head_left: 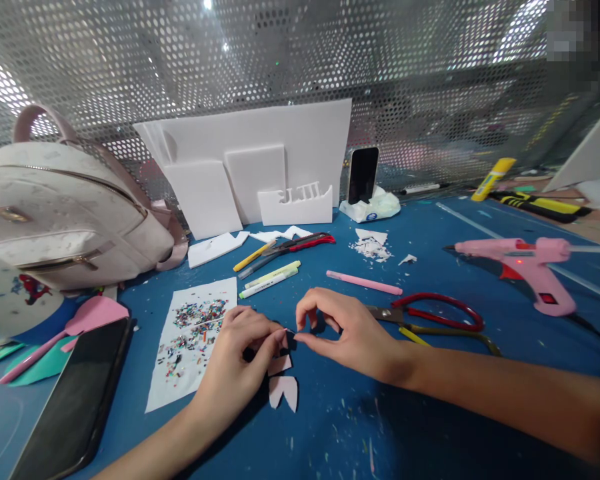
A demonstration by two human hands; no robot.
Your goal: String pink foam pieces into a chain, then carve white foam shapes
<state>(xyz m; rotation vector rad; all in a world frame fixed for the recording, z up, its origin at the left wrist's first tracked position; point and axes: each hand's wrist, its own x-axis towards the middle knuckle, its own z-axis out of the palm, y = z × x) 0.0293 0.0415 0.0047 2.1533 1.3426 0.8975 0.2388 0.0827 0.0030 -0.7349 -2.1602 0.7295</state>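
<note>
My left hand is closed, thumb and index finger pinched together over the table; a tiny pale bit seems to show at the fingertips, too small to name. Facing it, my right hand curls with its thumb and index tips nearly together, close to the left fingertips. What it pinches, if anything, is too small to make out. Just below the left fingers lie a light pink cut piece and a notched pink piece. Left of my hands, a white sheet carries many small colourful gems or sequins.
Beyond my hands lie a pink pen, highlighters and a cutter knife. Red-handled scissors and a pink glue gun are right. White foam boards stand behind; a phone and backpack sit left.
</note>
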